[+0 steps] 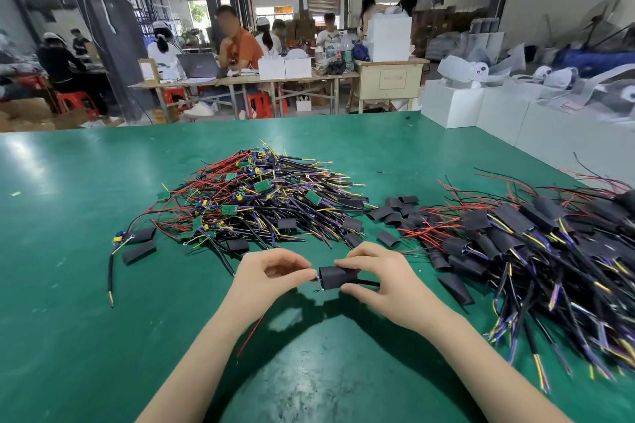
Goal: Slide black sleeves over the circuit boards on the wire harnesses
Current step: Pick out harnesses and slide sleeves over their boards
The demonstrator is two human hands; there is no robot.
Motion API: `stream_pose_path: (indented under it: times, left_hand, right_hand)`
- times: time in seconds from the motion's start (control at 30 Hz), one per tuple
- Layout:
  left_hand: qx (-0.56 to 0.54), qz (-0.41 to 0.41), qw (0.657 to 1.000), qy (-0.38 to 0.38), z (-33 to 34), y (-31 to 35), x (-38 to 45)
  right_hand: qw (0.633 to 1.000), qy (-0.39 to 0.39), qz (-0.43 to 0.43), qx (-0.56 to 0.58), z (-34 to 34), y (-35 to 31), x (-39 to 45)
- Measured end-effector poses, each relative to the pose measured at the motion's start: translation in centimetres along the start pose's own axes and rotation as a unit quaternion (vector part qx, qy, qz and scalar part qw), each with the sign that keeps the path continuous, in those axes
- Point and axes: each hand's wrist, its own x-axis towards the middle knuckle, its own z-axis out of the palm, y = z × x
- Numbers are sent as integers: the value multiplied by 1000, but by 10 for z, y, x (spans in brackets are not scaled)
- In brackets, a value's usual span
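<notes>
Fingers (338, 264) of right hand (381, 282) clamped on a black sleeve (338, 277), thumb under, forefinger on top. Left hand (271, 276) pinching the board end at the sleeve's left mouth; board itself hidden inside. Held just above the green counter (68, 285). Black cable (369, 283) sticking out of the sleeve's right end. Beyond the sleeve: heap of bare harnesses (254, 199), too tangled to count. Right of the sleeve: loose sleeves (395, 213), then a sleeved pile (532, 240). Left of the sleeve: one stray harness (118, 240), two sleeves beside it.
</notes>
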Motion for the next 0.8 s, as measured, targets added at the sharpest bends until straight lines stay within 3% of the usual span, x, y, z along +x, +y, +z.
stream_pose_path:
  times: [0.17, 0.53, 0.63, 0.8]
  left_hand:
    - [-25, -18, 999, 27, 2, 0, 0]
    - [-62, 34, 997, -33, -2, 0, 1]
    - [-52, 41, 996, -58, -4, -1, 0]
    - [-27, 44, 998, -28, 2, -1, 1]
  right_hand:
    - [1000, -14, -13, -7, 1, -1, -1]
    - [970, -13, 107, 217, -2, 0, 1]
    - [969, 1, 109, 220, -2, 0, 1]
    - [983, 29, 75, 162, 3, -6, 1]
